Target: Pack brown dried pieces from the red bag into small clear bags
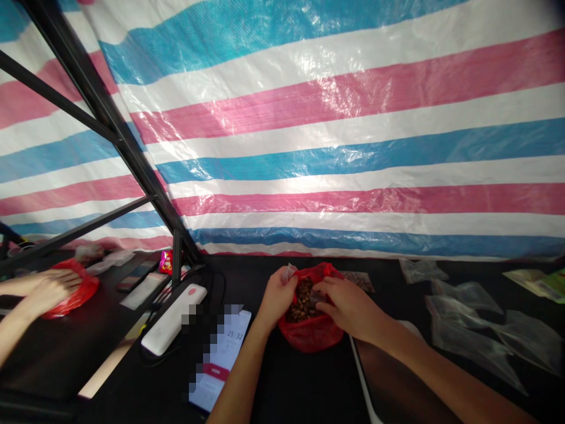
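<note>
Backdrop: striped woven tarp (335, 100) in blue, pink and white, hanging behind a black table (300, 391); black metal frame (101, 112) runs diagonally across it at upper left.

Your left hand (276, 297): fingers and thumb pinched on the near-left rim of the red plastic bag (311, 334), with a pale scrap of clear plastic showing at the fingertips.

Your right hand (348, 306): curled over the bag mouth, fingers reaching in toward the left hand. Whether it grips anything: cannot tell, fingertips hidden.

Bag: on the table between your hands, open, filled with brown granules (302, 301); exact material too small to tell.

Left of you: smartphone (219, 359), screen partly pixelated, and white power bank (172, 321) with black cable (154, 353) beside it.

Right of you: loose clear plastic bags (472, 330) on the table, well apart from your right hand; green-and-cream packet (541, 282) at far edge.

Co-worker: hand (44, 291) flat on a second red plastic bag (78, 291) at far left; small red snack packet (166, 262) beyond it.
</note>
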`<state>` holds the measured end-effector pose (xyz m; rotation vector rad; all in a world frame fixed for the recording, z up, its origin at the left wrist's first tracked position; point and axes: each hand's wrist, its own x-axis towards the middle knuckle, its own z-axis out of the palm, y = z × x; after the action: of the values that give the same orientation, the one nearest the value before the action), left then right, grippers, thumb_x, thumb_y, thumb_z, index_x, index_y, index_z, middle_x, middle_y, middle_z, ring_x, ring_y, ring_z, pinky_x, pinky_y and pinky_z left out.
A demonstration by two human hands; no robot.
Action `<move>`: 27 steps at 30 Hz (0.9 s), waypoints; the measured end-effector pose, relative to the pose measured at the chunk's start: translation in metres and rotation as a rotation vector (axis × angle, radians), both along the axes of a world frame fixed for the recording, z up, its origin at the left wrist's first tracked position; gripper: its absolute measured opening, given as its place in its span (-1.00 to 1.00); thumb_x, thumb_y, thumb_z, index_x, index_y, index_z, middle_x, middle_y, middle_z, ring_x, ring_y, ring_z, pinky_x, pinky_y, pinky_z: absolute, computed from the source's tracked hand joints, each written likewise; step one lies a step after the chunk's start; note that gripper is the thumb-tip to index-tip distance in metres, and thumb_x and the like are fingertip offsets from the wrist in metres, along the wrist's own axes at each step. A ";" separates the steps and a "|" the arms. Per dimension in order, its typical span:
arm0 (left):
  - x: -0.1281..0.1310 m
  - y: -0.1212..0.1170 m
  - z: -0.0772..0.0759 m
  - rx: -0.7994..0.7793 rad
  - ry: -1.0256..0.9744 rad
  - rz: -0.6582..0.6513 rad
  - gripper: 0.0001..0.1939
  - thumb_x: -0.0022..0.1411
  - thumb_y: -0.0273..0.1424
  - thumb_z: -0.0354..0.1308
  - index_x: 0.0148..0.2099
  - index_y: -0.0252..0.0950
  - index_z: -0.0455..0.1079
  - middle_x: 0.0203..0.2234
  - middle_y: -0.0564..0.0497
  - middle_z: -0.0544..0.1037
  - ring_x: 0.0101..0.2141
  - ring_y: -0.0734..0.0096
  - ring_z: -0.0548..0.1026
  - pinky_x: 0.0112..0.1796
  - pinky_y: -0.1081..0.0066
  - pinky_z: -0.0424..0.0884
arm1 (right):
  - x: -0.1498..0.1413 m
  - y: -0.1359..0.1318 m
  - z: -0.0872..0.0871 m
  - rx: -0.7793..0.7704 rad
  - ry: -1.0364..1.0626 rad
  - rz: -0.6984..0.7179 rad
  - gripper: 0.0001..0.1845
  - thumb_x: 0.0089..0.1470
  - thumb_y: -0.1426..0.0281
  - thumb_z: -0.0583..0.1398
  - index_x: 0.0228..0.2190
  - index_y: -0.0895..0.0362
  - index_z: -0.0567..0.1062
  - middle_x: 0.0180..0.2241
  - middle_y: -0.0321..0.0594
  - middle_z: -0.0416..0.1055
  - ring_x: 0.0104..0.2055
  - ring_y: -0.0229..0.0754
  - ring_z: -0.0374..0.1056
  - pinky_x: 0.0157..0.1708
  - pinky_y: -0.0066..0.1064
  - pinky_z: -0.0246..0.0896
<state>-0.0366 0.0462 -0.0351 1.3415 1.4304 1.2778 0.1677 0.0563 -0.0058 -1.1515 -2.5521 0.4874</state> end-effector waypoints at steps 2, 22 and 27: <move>0.001 -0.001 0.003 -0.009 -0.049 -0.013 -0.76 0.27 -0.21 0.21 -0.21 -0.30 0.50 -0.37 0.04 0.58 -0.32 0.37 0.52 -0.20 0.41 0.42 | -0.001 0.000 0.000 -0.006 0.009 -0.010 -0.78 0.22 0.38 0.23 -0.12 0.05 0.63 -0.10 -0.10 0.60 -0.04 0.05 0.51 0.06 -0.17 0.31; 0.015 -0.004 0.011 -0.123 -0.470 0.073 -0.77 0.01 -0.28 0.39 -0.28 -0.28 0.55 -0.44 0.05 0.58 -0.35 0.37 0.52 -0.23 0.41 0.38 | -0.001 -0.004 0.009 -0.041 -0.020 0.005 -0.68 0.09 0.55 0.24 -0.13 0.07 0.63 -0.08 -0.12 0.58 -0.01 0.03 0.48 0.07 -0.15 0.27; 0.022 -0.004 0.008 -0.066 -0.497 0.132 -0.78 0.01 -0.28 0.37 -0.32 -0.29 0.53 -0.47 0.06 0.56 -0.40 0.40 0.50 -0.29 0.43 0.37 | -0.005 -0.010 0.012 -0.007 -0.035 0.083 -0.61 0.06 0.60 0.24 -0.08 0.07 0.62 -0.01 -0.10 0.57 0.08 0.07 0.44 0.17 -0.09 0.18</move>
<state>-0.0150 0.0424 -0.0271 0.8155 1.2078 1.5058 0.1627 0.0464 0.0058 -1.0696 -2.6383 0.5009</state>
